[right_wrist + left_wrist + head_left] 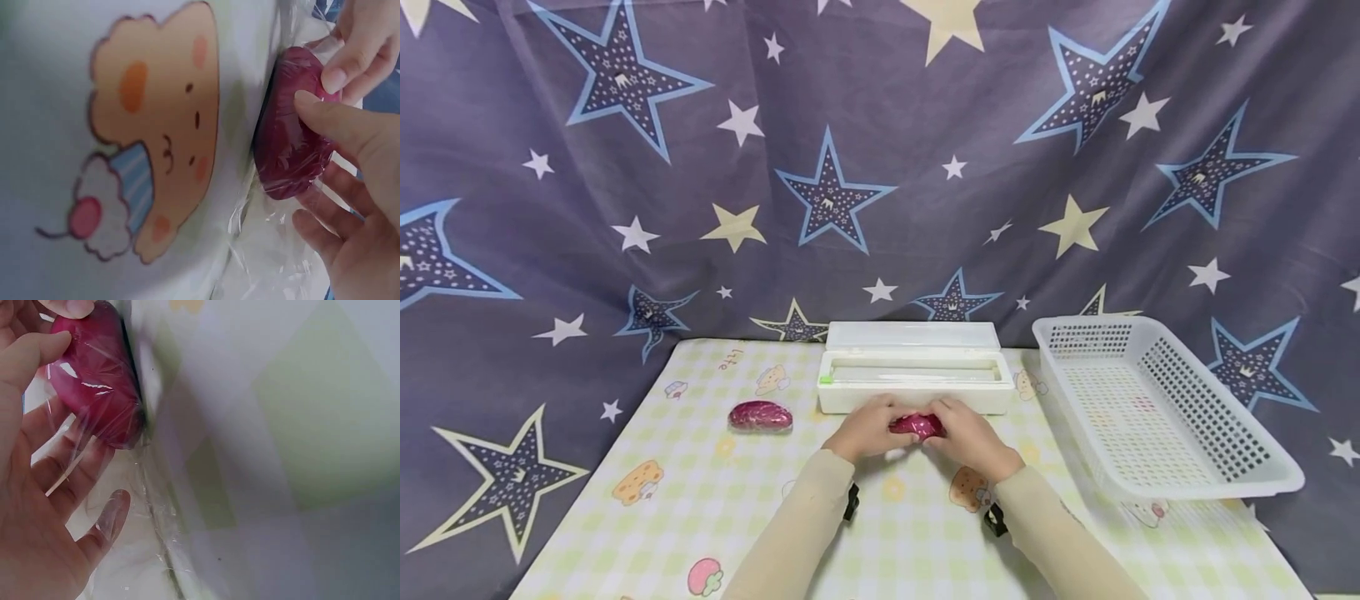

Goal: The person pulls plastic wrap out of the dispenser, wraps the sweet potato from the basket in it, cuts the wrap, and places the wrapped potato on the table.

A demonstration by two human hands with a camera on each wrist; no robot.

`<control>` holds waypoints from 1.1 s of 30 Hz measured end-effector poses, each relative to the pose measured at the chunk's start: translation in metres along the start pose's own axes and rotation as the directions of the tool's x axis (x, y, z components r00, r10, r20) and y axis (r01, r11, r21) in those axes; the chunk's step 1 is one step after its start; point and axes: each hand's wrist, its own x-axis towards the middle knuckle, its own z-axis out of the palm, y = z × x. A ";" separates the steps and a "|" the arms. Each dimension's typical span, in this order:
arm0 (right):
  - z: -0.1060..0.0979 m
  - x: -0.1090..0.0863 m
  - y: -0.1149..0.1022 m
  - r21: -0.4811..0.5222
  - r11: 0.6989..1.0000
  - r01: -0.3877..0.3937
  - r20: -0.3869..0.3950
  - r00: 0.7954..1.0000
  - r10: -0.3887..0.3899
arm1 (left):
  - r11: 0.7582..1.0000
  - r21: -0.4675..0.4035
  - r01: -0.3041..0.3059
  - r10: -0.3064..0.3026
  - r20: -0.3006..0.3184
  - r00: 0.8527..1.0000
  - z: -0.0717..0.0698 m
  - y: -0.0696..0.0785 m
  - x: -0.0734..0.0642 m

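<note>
A purple-red, oblong vegetable, like a sweet potato (919, 427), lies on the table in front of the white cling film box (914, 401), with clear film over it. My left hand (867, 428) holds its left end, thumb on the near side and fingers behind. From the right, my right hand (972, 437) grips the other end, its thumb on the skin (290, 134). In both wrist views the thumbs nearly meet, and loose cling film (156, 519) trails from the vegetable. A second sweet potato (760, 416), wrapped in film, lies to the left.
The cling film box has its lid (913, 335) raised and a roll (914, 373) inside. On the right stands a white perforated basket (1165, 467). A checked, cartoon-printed cloth (685, 508) covers the table; a star-patterned curtain (880, 100) hangs behind.
</note>
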 end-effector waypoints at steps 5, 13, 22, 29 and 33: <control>-0.001 0.005 0.004 0.055 0.998 -0.024 0.022 0.999 0.023 | 1.000 -0.026 0.000 -0.001 -0.021 1.000 -0.001 -0.003 0.000; -0.001 0.008 0.004 0.082 0.996 -0.034 0.025 0.999 0.032 | 0.971 -0.237 0.020 -0.027 -0.025 0.999 -0.003 -0.012 -0.001; -0.002 0.007 0.004 0.129 0.989 -0.074 0.026 0.997 0.071 | 0.952 -0.301 -0.054 0.045 -0.036 0.998 -0.002 -0.019 -0.008; 0.004 0.005 0.011 0.067 0.994 -0.089 -0.001 0.996 0.090 | 0.990 -0.136 0.036 -0.043 -0.045 0.998 -0.002 -0.017 -0.007; 0.007 0.005 0.014 0.112 0.989 -0.093 -0.032 0.995 0.097 | 0.995 -0.020 0.097 -0.098 -0.089 0.991 0.000 -0.018 -0.007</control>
